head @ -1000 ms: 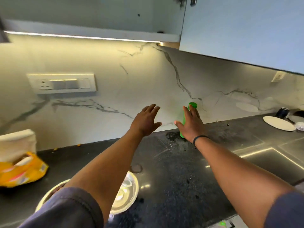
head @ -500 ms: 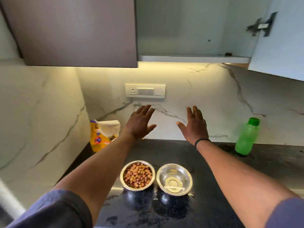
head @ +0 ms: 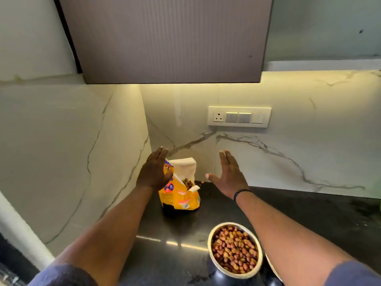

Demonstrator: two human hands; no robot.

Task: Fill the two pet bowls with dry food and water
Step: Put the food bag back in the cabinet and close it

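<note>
A torn-open yellow bag of dry food (head: pixel 181 195) stands in the counter's back left corner, kibble showing at its mouth. My left hand (head: pixel 153 171) is spread flat just left of the bag's top, partly in front of it. My right hand (head: pixel 228 175) is spread to the bag's right, a gap away from it. Neither hand holds anything. A steel bowl (head: pixel 235 249) heaped with brown kibble sits near the front, under my right forearm. Only a sliver of the second bowl's rim (head: pixel 270 266) shows behind that forearm.
The black counter (head: pixel 309 215) runs right along a marble backsplash, and a marble side wall (head: pixel 72 151) closes it on the left. A socket and switch plate (head: pixel 239 117) is on the wall. A brown cabinet (head: pixel 165 38) hangs overhead. One loose kibble (head: pixel 202 182) lies by the wall.
The view has swung left from the green bottle, which is now out of frame, to the corner. Both spread hands moved left with it and now flank the food bag.
</note>
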